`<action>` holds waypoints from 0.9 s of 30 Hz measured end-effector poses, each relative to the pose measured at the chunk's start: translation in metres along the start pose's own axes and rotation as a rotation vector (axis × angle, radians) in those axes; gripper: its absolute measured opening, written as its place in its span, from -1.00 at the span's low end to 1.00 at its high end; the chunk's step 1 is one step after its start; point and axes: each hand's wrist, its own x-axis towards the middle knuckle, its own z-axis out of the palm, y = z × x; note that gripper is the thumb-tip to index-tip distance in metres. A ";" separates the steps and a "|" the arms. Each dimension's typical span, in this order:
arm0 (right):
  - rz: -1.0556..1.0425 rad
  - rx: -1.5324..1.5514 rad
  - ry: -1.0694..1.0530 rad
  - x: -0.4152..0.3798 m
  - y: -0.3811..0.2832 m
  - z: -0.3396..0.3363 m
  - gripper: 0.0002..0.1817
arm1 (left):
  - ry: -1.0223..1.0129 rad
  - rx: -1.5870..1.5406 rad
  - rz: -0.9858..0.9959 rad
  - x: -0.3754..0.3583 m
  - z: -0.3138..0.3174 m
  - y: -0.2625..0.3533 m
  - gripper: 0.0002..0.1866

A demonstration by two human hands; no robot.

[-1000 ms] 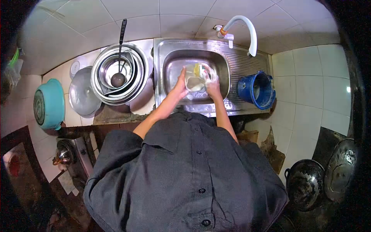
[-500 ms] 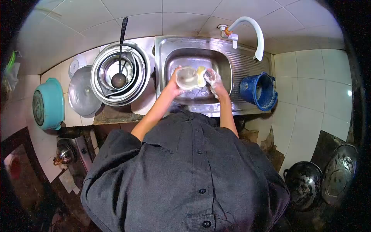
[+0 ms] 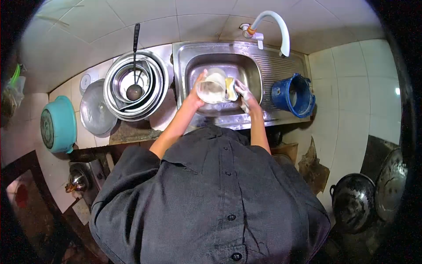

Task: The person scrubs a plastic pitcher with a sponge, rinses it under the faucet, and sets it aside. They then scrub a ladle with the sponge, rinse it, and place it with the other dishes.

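Note:
Over the steel sink (image 3: pixel 259 81), my left hand (image 3: pixel 196 94) grips a whitish translucent plastic container (image 3: pixel 212 90) by its side. The container is tilted, with its round end facing up toward me. My right hand (image 3: pixel 247 97), coated in white suds, holds a yellow sponge (image 3: pixel 230 89) right against the container's right side. Part of the sponge is hidden behind the fingers.
Left of the sink stand nested steel bowls (image 3: pixel 165 88) with a ladle (image 3: pixel 135 91) inside, beside a round metal lid (image 3: pixel 94 112) and a teal basin (image 3: pixel 66 123). A white faucet (image 3: pixel 285 39) arches over the ribbed drainboard, where a blue bucket (image 3: pixel 292 94) lies tipped.
The container has turned in my left hand. My right hand and the sponge stay beside it, the sponge now more upright. The whole view has shifted slightly.

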 end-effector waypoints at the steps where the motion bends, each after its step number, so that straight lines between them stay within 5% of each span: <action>1: 0.003 -0.078 0.025 -0.001 -0.001 0.000 -0.36 | -0.024 0.007 0.034 -0.001 0.004 0.001 -0.32; 6: 0.094 -0.117 -0.063 -0.011 0.003 -0.017 -0.32 | -0.122 0.071 0.050 0.001 0.011 -0.001 -0.38; 9: -0.092 -0.532 -0.018 -0.078 -0.068 0.029 -0.50 | -0.219 0.125 0.106 0.000 0.011 -0.005 -0.41; 13: -0.337 -0.230 0.021 -0.051 -0.022 0.005 -0.65 | -0.230 0.195 0.112 -0.014 0.030 -0.004 -0.42; 20: -0.302 -0.264 -0.248 -0.075 -0.038 -0.011 -0.65 | -0.103 0.263 0.016 0.000 0.009 -0.005 -0.43; 22: -0.236 -0.283 -0.282 -0.070 -0.038 -0.019 -0.62 | -0.289 0.070 -0.100 -0.006 0.008 -0.007 -0.52; 27: -0.238 -0.533 -0.304 -0.064 -0.033 -0.023 -0.46 | -0.262 -0.087 -0.084 0.014 0.002 -0.009 -0.62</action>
